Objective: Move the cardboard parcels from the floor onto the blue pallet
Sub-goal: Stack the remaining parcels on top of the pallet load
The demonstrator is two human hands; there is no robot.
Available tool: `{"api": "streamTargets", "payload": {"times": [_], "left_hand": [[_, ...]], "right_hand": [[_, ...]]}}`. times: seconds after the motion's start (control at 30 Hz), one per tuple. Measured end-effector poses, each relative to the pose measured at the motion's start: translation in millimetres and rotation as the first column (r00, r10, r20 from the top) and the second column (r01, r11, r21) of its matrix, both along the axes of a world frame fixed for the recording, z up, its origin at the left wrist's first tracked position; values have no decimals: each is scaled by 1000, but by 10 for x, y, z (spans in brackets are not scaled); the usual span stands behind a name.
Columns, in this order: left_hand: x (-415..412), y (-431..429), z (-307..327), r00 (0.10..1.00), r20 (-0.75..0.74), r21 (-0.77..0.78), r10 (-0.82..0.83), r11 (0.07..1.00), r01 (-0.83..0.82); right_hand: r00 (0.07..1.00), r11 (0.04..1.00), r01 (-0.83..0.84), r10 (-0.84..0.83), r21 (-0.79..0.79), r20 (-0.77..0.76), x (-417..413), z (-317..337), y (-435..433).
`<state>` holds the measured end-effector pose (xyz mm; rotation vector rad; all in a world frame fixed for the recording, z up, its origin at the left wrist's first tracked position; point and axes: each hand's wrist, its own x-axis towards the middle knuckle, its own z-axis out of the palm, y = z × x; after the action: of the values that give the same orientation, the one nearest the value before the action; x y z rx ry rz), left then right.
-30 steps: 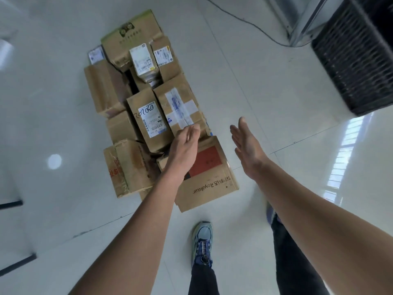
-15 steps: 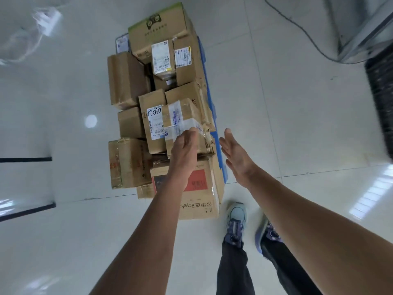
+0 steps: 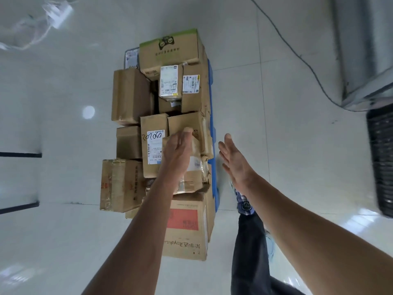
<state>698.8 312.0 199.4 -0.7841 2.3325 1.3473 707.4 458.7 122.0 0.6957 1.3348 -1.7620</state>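
A stack of parcels (image 3: 170, 128) sits piled on the blue pallet (image 3: 213, 145), whose edge shows along the right side of the stack. The left hand (image 3: 177, 155) lies flat on a taped parcel (image 3: 191, 171) on top of the heap, fingers laid over its top, thumb tip at the far edge; whether the grip is closed on it I cannot tell. The right hand (image 3: 234, 160) hangs in the air just beside the pallet edge, palm spread, touching nothing. Nearest the person stands a box with a red panel (image 3: 185, 228). A shoe (image 3: 244, 204) rests on the glossy floor (image 3: 63, 241) beside it.
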Motion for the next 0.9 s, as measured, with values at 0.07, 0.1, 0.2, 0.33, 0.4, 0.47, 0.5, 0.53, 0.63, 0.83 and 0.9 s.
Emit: {"api": "streamTargets", "payload": {"times": [0.07, 0.1, 0.2, 0.33, 0.4, 0.47, 0.5, 0.53, 0.63, 0.83, 0.9], "left_hand": [[-271, -53, -68, 1000, -16, 3, -18, 1000, 18], [-423, -95, -118, 1000, -17, 3, -18, 1000, 18], [-925, -206, -302, 999, 21, -61, -32, 998, 33], [-1488, -342, -682, 984, 139, -107, -112, 986, 128], [-1700, -378, -863, 943, 253, -137, -215, 957, 255], [-1817, -381, -1019, 895, 358, -143, -266, 932, 334], [-1868, -377, -1085, 886, 386, -135, -258, 934, 331], [-1905, -363, -1140, 880, 405, -137, -247, 935, 326], [-1977, -325, -1248, 892, 411, -134, -191, 955, 266], [-2083, -271, -1387, 932, 340, -169, -123, 967, 189], [-2107, -254, -1461, 935, 334, -195, -115, 963, 188]], "right_hand": [[1000, 1000, -14, 14, 13, -4, -259, -75, -26], [1000, 1000, -15, 15, 12, -6, -400, -108, -44], [1000, 1000, -7, 7, 12, -17, -816, -266, -128], [1000, 1000, -19, 19, 21, 20, -1284, -522, -260], [1000, 1000, -9, 9, 20, 25, -1481, -665, -320], [999, 1000, -11, 10, 22, 40, -1622, -788, -342], [999, 1000, -14, 13, 20, 47, -1684, -847, -347], [999, 1000, -13, 12, 17, 53, -1739, -901, -348], [998, 1000, -5, 5, -9, 64, -1883, -1031, -340], [995, 998, -8, 13, -57, 96, -2073, -1251, -384], [993, 996, -24, 33, -83, 113, -2111, -1311, -401]]}}
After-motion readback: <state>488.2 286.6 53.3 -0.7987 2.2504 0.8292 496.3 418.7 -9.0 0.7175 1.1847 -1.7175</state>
